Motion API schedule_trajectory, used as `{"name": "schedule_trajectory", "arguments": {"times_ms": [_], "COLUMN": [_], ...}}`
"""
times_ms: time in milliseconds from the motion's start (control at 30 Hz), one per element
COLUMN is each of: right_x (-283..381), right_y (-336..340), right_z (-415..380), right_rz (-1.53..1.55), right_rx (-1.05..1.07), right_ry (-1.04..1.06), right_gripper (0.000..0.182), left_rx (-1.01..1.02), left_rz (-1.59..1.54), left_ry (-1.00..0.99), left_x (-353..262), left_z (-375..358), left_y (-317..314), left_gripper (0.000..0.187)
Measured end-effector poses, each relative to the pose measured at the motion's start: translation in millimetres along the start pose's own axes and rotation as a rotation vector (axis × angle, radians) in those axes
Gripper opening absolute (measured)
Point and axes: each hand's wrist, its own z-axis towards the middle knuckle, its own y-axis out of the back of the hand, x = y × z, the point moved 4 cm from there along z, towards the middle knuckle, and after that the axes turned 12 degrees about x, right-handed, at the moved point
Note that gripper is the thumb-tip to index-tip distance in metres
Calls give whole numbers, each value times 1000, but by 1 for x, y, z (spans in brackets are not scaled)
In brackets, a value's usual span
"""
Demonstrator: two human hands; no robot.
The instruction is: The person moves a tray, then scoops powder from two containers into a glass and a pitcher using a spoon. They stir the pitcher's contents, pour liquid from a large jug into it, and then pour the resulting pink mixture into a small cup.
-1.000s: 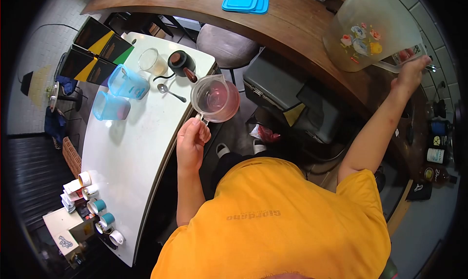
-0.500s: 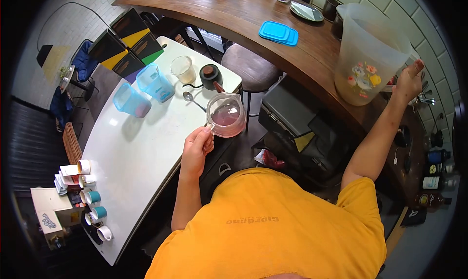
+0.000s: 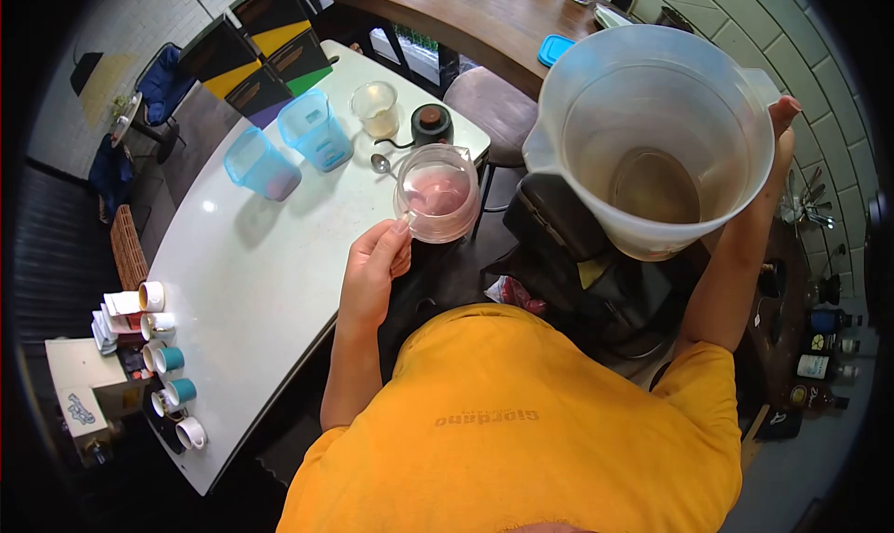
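My left hand (image 3: 372, 265) is closed on the handle of a clear glass carafe (image 3: 438, 198), which has a pinkish tint inside. The carafe is held up off the surface by the white table's edge. On the other side, my right hand (image 3: 784, 123) grips a large translucent plastic pitcher (image 3: 577, 170) by its handle, with most of the fingers hidden behind it. The pitcher is tilted so that I look down into its wide mouth; a brownish tone shows at the bottom. Just beyond the carafe sit a black gooseneck kettle (image 3: 431, 126) and a spoon (image 3: 382, 165).
On the white table (image 3: 251, 319) stand two blue plastic pitchers (image 3: 264, 165) (image 3: 315, 131), a clear cup (image 3: 375, 109) and several mugs (image 3: 191, 432). A wooden counter (image 3: 447, 7) runs behind, with a blue lid (image 3: 555, 49) on it. A stool (image 3: 494, 114) stands between.
My right hand has lifted the large pitcher off the wooden counter, moved it left and nearer, and tipped its mouth toward me. My left hand still holds the carafe in nearly the same place.
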Motion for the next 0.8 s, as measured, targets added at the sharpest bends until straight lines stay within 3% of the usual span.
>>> {"name": "schedule_trajectory", "arguments": {"times_ms": [133, 233, 367, 500, 800], "right_x": [33, 50, 51, 63, 52], "right_y": [-31, -47, -52, -69, -67], "right_z": [-10, -13, -9, -9, 10], "right_rz": [-157, -204, -273, -245, -318], "right_rx": [146, 115, 165, 168, 225], "right_ry": [89, 199, 164, 275, 336], "right_gripper": [86, 82, 78, 71, 70], "left_rx": [-30, -20, -17, 1, -45], "left_rz": [52, 53, 54, -17, -8], "left_ry": [26, 18, 12, -27, 71], "left_x": [-4, -3, -2, 2, 4], "left_z": [-9, -15, -20, -22, -22], "left_y": [-1, -1, -3, -4, -8], "left_gripper": [32, 32, 33, 28, 33]}}
